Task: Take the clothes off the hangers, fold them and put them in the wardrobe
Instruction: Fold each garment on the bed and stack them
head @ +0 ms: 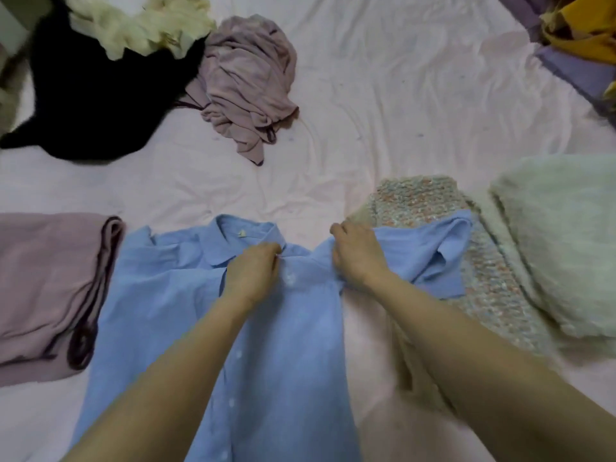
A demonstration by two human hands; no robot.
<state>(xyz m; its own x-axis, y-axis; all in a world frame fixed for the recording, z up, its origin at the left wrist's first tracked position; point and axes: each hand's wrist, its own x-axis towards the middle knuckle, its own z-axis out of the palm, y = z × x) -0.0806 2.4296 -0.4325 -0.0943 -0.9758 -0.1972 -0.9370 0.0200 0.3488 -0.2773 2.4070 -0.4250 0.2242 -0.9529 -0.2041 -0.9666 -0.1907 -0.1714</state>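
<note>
A light blue button-up shirt [173, 301] lies front-up on the pale pink bed sheet [383, 105], collar towards the far side. My left hand [255, 275] pinches the shirt front just below the collar. My right hand [356, 258] grips the shirt at its right shoulder, and the short right sleeve spreads over a folded speckled knit [423, 198]. No hanger is in view.
A folded mauve garment [43, 288] lies left of the shirt. A crumpled mauve garment [246, 85], a black garment [96, 95] and cream fabric [133, 25] sit at the far left. A fluffy pale green garment [560, 235] lies right; purple and yellow cloth [583, 38] far right.
</note>
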